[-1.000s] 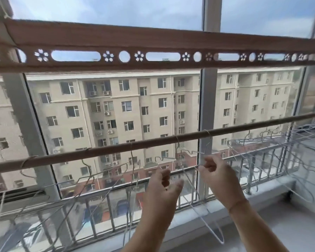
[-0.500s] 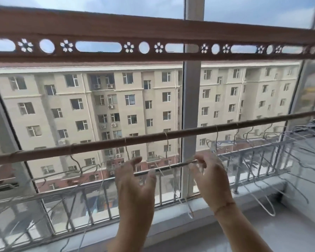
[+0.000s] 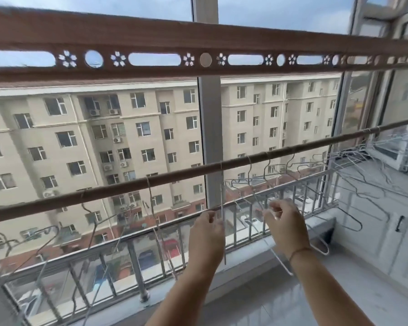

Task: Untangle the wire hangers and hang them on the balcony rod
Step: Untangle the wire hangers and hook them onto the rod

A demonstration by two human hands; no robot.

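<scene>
In the head view, both hands were raised just below the balcony rod [image 3: 174, 177], which ran across the window from lower left to upper right. The left hand [image 3: 207, 234] was pinched on a thin wire hanger [image 3: 222, 229] that hung from the rod and passed down beside its fingers. The right hand [image 3: 285, 224] was closed on thin wires of a second hanger [image 3: 278, 260], whose lower loop dropped under the wrist toward the sill. The two hands were a little apart, each on its own wire.

Several more hangers [image 3: 269, 165] already hung along the rod to the right, and others [image 3: 92, 215] to the left. A tangled pile [image 3: 353, 158] lay on the white cabinet [image 3: 375, 208] at the right, well apart from the hands.

The hangers looked light, thin and springy, so I judged they would bend easily and catch one another. The best hold seemed to be at the neck, just under the hook.
</scene>
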